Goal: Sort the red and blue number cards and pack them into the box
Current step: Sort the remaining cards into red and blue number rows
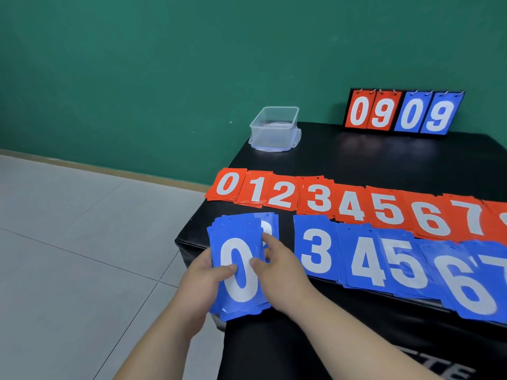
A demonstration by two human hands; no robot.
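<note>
A stack of blue cards (236,272) with a white 0 on top is held over the black table's front left corner. My left hand (204,281) grips its left edge, thumb on the face. My right hand (277,266) holds its right edge, with fingers reaching to another blue card (270,224) behind the stack. Blue card piles 3 (315,248), 4, 5, 6 and 7 lie in a row to the right. Behind them runs a row of red card piles (354,207) from 0 to 7. The clear plastic box (274,127) stands open at the back left.
A flip scoreboard (403,112) showing red 09 and blue 09 stands at the table's back edge. The black table (370,157) ends just left of the cards, with grey tiled floor (82,229) beyond and a green wall behind.
</note>
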